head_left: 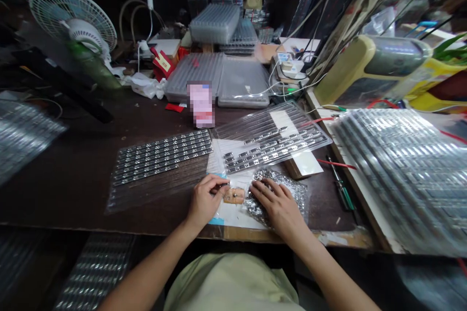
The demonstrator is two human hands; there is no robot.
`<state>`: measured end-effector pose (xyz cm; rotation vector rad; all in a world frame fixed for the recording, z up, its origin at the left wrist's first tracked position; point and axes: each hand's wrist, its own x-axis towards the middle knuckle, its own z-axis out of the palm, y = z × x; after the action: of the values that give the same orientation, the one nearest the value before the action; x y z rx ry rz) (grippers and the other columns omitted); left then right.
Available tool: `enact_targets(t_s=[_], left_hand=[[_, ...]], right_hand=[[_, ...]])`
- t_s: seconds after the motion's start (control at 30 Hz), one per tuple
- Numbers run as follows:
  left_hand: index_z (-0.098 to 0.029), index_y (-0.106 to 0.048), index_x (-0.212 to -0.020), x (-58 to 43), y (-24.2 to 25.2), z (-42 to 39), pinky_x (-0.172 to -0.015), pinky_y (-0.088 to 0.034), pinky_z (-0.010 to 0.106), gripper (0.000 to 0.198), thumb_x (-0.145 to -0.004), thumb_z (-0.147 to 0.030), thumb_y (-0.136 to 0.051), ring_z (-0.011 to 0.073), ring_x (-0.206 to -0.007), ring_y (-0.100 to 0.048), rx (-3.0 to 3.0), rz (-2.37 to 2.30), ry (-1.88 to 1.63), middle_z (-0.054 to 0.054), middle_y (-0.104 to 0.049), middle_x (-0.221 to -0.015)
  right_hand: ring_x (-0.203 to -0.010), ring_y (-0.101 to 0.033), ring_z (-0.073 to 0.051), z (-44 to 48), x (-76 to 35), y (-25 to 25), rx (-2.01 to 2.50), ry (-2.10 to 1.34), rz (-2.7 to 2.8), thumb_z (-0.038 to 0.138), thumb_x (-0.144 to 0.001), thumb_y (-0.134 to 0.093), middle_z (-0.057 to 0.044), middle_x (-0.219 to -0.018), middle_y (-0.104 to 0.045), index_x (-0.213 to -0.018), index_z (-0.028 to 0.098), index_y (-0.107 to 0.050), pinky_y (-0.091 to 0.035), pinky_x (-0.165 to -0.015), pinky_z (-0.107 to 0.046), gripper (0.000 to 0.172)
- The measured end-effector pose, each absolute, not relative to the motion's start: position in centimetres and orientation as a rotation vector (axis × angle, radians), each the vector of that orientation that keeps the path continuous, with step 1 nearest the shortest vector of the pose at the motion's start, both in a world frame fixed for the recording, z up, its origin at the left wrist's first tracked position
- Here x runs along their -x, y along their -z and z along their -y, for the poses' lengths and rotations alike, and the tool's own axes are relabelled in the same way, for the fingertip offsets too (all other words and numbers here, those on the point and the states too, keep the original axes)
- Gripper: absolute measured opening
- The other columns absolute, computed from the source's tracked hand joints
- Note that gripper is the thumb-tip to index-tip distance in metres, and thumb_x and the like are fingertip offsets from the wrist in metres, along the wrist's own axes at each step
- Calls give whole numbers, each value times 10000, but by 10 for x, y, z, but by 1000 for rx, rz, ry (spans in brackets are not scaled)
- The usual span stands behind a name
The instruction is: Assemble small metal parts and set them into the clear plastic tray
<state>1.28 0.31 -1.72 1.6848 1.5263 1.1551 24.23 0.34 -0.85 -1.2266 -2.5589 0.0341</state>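
left hand at lower middle of the frame, fingers pinched close together on a small metal part, just above a tan pad dotted with similar parts. right hand just beside it, fingers spread open and lying on a loose heap of shiny metal parts, gripping nothing. beneath both hands, a white paper sheet with blue tape at its edge, on the dark worktop. just above, a clear blister tray partly filled with rows of metal parts; to its left, a second clear tray with tightly packed rows. at right, a stack of clear trays, and a green-handled screwdriver between it and the hands. upper left, a white electric fan.
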Motion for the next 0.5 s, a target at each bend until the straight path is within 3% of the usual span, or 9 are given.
enact_targets(t_s=[0.27, 0.4, 0.5], left_hand=[[-193, -724, -861, -24, 6, -6, -631, -501, 235, 106, -808, -186, -632, 149, -758, -634, -1750, -1502, -1076, 44, -682, -851], [-236, -729, -894, -37, 7, -1, -724, -496, 277, 123, -800, -195, -660, 160, -794, -617, -1947, -1443, -1022, 28, -673, -827], [-246, -729, -903, -42, 11, 1, -742, -489, 288, 128, -804, -201, -660, 164, -804, -607, -2028, -1440, -1002, 27, -672, -818]], right_hand=[[-911, -528, -211, -4, -240, 12, 1309, 8, 2400, 180, -905, -520, -51, -967, -675, -976, 193, -652, -380, -802, -347, 150], [-832, -517, -196, -6, -235, 13, 1345, -23, 2281, 228, -919, -513, -46, -879, -665, -891, 189, -647, -372, -732, -328, 143], [-859, -514, -195, -6, -236, 14, 1333, -39, 2240, 260, -930, -499, -45, -920, -664, -944, 205, -654, -371, -744, -330, 165]])
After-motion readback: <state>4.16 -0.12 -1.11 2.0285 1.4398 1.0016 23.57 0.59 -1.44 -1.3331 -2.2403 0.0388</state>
